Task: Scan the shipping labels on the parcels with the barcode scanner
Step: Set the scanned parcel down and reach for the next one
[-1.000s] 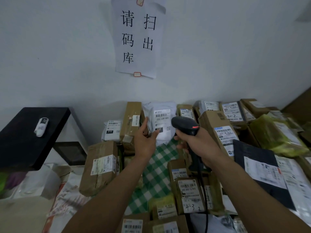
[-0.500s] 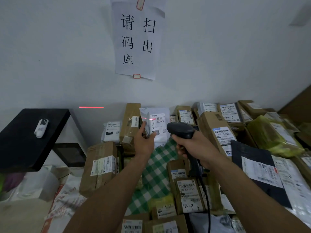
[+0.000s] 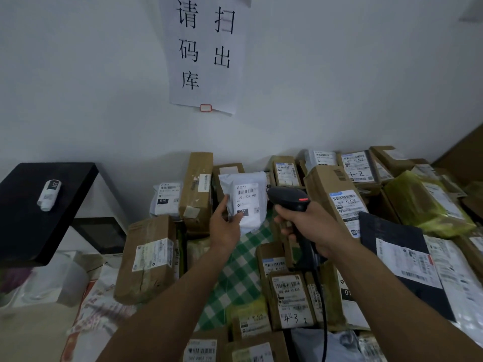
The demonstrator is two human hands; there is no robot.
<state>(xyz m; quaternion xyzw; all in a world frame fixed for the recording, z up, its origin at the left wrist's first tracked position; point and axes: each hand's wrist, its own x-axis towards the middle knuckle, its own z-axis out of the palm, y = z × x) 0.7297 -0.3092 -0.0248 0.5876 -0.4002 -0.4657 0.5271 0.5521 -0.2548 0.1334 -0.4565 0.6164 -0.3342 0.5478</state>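
My left hand (image 3: 226, 226) grips the lower left edge of a white poly-bag parcel (image 3: 247, 205) and holds it upright, its shipping label (image 3: 247, 198) facing me. Just to its right, my right hand (image 3: 311, 226) clasps the handle of a black barcode scanner (image 3: 288, 199) whose head points left toward that label. A small red light shows on top of the scanner. The scanner's black cable (image 3: 324, 322) hangs down past my right forearm.
Many labelled cardboard boxes (image 3: 147, 257) and mailer bags crowd a green checked cloth (image 3: 235, 278). A dark flat parcel (image 3: 400, 259) and a yellow-green bag (image 3: 423, 202) lie at right. A black side table (image 3: 31, 210) with a small white device (image 3: 49, 194) stands at left. A paper sign (image 3: 206, 50) hangs on the wall.
The red scan line seen on the wall and label half a second ago is gone. The white parcel sits a little lower and nearer the scanner head; both hands stay close together.
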